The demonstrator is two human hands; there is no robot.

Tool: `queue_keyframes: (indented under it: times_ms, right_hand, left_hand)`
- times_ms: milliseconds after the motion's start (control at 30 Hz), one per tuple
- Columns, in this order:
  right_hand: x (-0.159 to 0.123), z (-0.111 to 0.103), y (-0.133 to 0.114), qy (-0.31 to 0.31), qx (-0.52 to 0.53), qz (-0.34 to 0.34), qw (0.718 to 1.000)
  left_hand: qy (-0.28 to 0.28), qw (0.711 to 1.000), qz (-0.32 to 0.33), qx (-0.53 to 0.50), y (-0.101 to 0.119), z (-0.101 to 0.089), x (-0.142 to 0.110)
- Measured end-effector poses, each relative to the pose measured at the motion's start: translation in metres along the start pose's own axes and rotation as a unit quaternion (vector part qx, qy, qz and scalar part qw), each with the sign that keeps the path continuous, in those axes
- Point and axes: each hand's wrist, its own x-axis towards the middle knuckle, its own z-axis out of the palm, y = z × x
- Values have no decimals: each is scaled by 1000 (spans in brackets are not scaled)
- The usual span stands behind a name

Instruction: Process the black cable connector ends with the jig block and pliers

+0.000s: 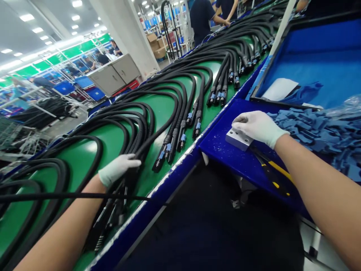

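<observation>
My left hand [120, 168], in a white glove, is closed around a black corrugated hose [137, 154] near its end on the green belt; the fingers' undersides are hidden. Under and beside it lie more hose ends with dark fittings. My right hand [255, 126], also gloved, rests over a grey metal block [239, 140] with holes in its top. Its thumb and fingers are pinched together above the block, and whatever they hold is too small to make out. Yellow-and-black pliers [275, 171] lie beside the block on the blue side table [217, 131].
Many black hoses lie in curves along the green belt [166, 99], some with blue pieces at their ends. A pile of blue foam pieces [313, 130] is at right, below a blue tray [324, 56]. Co-workers [200, 19] stand at the far end.
</observation>
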Motion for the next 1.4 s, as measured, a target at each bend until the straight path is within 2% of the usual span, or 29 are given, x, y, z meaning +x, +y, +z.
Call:
queue_keyframes:
  times_ms: [67,133,167,200,267,333,367,400,467,533,600,633,667,700,733,767,800,833,900,967,1033,1100,1200,1300,1400]
  right_hand:
    - [-11,2,-17,2,58,-13,998]
    - [-29,11,-44,-15,114,-61,992]
    - [-39,18,-60,-34,138,-98,985]
    - [-50,27,-77,-61,176,-130,974]
    - [-69,50,-107,-133,274,-172,937]
    - [-84,74,-125,-200,370,-157,893]
    - [-89,84,-128,-234,415,-134,869]
    - [-94,91,-127,-260,458,-113,843]
    - [-103,94,-115,-256,520,-64,812]
    - [-112,82,-96,-223,533,-26,816]
    - [-123,58,-76,-214,496,-11,841]
    - [-129,44,-68,-224,467,-12,855]
    - [-134,28,-61,-241,433,-15,868]
    - [-139,12,-54,-259,396,-18,881]
    - [-144,-3,-48,-271,356,-21,894]
    - [-149,-18,-42,-268,316,-22,910]
    - [-153,-33,-36,-243,274,-18,930]
    - [-158,-45,-28,-196,229,-6,954]
    - [-167,-61,-13,-61,114,40,991]
    - [-173,-62,0,22,-30,84,996]
    - [-176,-47,7,22,-167,89,982]
    - [-175,-28,10,6,-245,74,967]
    - [-169,-12,14,46,-239,95,965]
    - [-164,-20,21,85,-118,118,982]
    - [-164,-32,16,69,22,49,996]
  left_hand:
    - [12,983,56,-175,22,-25,1]
    - [24,960,106,-260,53,-39,3]
    - [28,949,131,-287,72,-40,4]
    - [29,933,160,-321,91,-37,5]
    - [21,875,225,-429,131,-21,8]
    - [17,805,285,-520,167,2,12]
    - [26,786,309,-535,182,14,13]
    - [52,787,331,-518,195,25,14]
    - [141,817,359,-428,212,46,12]
    - [251,836,383,-302,221,66,5]
    - [295,825,458,-150,222,86,-6]
    - [260,809,527,-36,221,97,-11]
    - [174,778,599,77,220,109,-16]
    - [113,747,640,140,219,121,-19]
    - [71,733,656,168,219,133,-21]
    - [38,735,656,169,219,145,-22]
    - [27,756,638,145,222,155,-23]
    - [25,786,607,110,226,163,-23]
    - [29,849,527,38,237,173,-24]
    - [36,896,442,-11,251,176,-25]
    - [18,925,378,-40,264,177,-26]
    - [-17,937,344,-58,274,177,-25]
    - [-64,939,327,-82,284,175,-22]
    - [-98,936,317,-121,292,168,-22]
    - [-118,930,319,-141,298,159,-25]
